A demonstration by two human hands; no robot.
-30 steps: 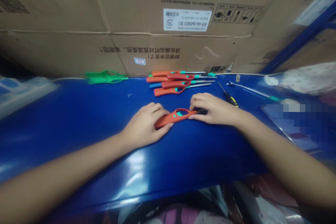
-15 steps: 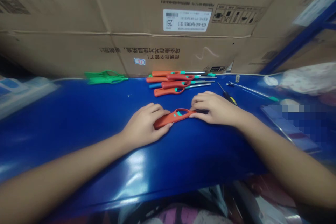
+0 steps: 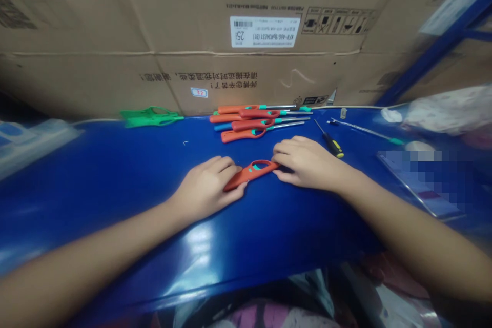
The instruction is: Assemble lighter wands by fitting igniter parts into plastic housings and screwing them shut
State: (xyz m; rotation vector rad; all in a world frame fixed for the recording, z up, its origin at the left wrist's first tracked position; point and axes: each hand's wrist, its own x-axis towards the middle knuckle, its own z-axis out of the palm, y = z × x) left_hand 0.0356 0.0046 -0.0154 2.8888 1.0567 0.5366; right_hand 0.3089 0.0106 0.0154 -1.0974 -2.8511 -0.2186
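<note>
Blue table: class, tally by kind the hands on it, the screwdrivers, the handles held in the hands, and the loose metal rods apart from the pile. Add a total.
Hands, left hand and right hand: 2
Screwdriver: 1
Orange handle: 1
Loose metal rod: 1
Total: 5

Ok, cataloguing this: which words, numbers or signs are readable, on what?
"KFR-46G/BpR3AES1 (B1)": inverted, white label
"师傅您辛苦了!": inverted, cardboard
"请在搬运时对我温柔些,谢谢您!": cardboard
Pictograms: cardboard
Unclear: sticker, label's large number, remaining print
</note>
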